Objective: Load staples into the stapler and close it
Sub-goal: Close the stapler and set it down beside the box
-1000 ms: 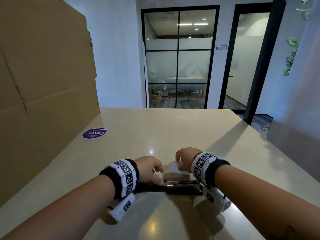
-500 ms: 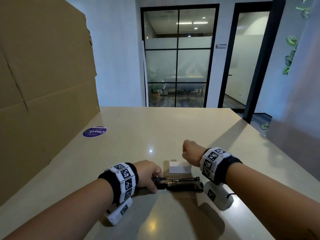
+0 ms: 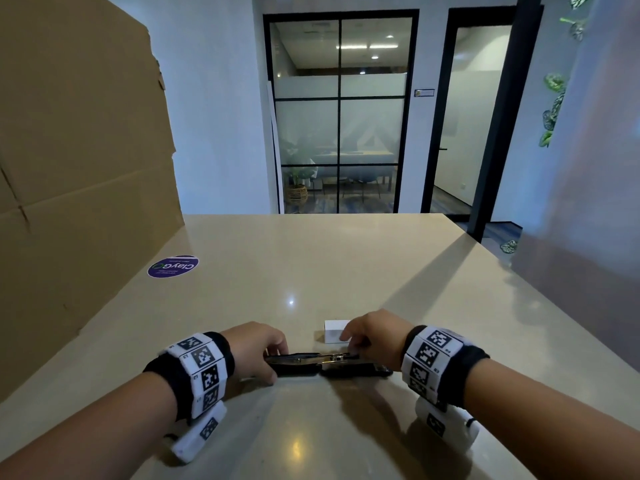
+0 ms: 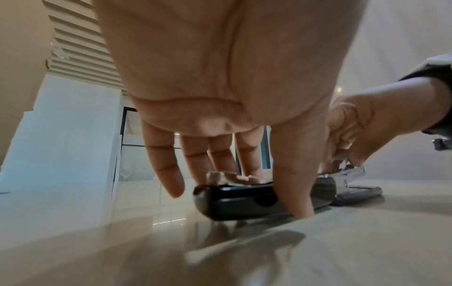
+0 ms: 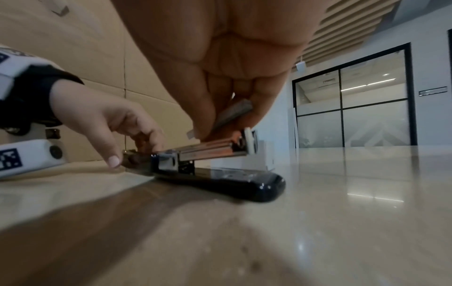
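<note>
A black stapler [image 3: 327, 365] lies opened out flat on a beige table [image 3: 311, 265], directly in front of the person. The left hand [image 3: 258, 344] pins the stapler's folded-back top cover, thumb on its near side and fingers on its far side. The right hand [image 3: 369, 332] pinches a strip of staples [image 5: 232, 114], tilted, its lower end touching the stapler's metal magazine rail [image 5: 208, 150]. Just beyond the stapler sits a small white box [image 3: 334, 332]. Far left of the stapler stands a cardboard sheet [image 3: 76, 168].

Glossy beige table [image 3: 311, 271], cardboard sheet [image 3: 79, 168] at left, black-framed glass partition [image 3: 341, 112], white walls [image 3: 214, 98]
</note>
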The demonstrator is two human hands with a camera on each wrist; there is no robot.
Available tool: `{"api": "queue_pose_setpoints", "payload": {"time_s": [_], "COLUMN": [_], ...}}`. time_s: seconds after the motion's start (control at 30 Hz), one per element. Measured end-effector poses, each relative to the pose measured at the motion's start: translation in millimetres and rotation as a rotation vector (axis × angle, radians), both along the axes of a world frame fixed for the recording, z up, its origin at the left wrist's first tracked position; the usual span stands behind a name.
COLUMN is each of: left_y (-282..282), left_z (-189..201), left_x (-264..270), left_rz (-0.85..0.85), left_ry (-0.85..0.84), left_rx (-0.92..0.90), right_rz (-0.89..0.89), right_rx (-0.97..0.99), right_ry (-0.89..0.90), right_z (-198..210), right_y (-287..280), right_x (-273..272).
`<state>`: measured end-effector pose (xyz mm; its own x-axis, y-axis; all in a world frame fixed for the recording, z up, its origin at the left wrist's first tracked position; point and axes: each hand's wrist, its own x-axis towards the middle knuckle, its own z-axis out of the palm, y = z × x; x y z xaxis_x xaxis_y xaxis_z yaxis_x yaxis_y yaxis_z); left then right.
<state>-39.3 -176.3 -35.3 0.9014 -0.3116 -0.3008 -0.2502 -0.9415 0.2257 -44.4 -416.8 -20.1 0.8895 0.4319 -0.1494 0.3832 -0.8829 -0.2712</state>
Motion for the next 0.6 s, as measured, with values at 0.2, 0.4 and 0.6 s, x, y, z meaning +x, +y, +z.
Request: {"api": "queue_pose_setpoints", "payload": {"time_s": [0.2,0.4,0.6], "left_y": [15.0,19.7,23.3], "left_z": [-0.3,-0.3,2.4], "left_x": [0.1,0.0,0.8], "left_rz": [0.040,0.059,0.078], "left_ry": [-0.007,-0.014,-0.029], "left_rx": [0.036,0.022,-0.010], "right_rz": [0.005,0.013,0.017], "right_rx": [0.018,0.025,0.000], "right_ry": [-0.014,-0.040,-0.045], "right_z": [-5.5,-13.5,-11.9], "right_y": [-1.3,-0.6,-0.4], "right_x": [1.0,4.3,3.8]}}
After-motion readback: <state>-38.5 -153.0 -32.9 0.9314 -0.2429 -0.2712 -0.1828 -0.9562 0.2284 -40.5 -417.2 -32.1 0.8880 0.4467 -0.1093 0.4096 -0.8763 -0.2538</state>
